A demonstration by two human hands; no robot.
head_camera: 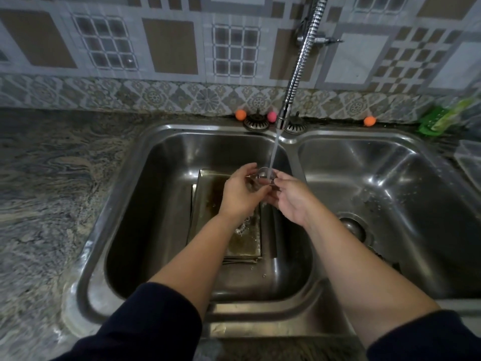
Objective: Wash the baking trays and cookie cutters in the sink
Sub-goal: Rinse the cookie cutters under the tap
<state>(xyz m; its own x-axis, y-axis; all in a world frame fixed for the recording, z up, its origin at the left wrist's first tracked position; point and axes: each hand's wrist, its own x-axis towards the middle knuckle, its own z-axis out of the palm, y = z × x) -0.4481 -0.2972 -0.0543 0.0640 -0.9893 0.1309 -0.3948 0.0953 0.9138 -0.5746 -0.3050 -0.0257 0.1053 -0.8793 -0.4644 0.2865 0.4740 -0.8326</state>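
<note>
Both hands are hanging out over the left basin of a double steel sink [125,204], right under the running tap. The left hand [240,192] and the right hand [290,198] are each pinching opposite sides of a small round metal cookie cutter [265,175], fingers curled onto its rim, and the water stream [273,152] is hitting pretty much straight into it. The flexible chrome faucet [299,63] is coming down from the tiled wall at an angle.

Down in the bottom of that same basin, a stack of baking trays [208,199] is lying flat, the top one holding brownish water, partly hidden by the forearms. Can't tell how many are in the stack.

The right basin [390,178] is sitting wet with droplets. A marbled counter [46,191] is running along the left, and something green [440,121] is resting at the back right corner.
</note>
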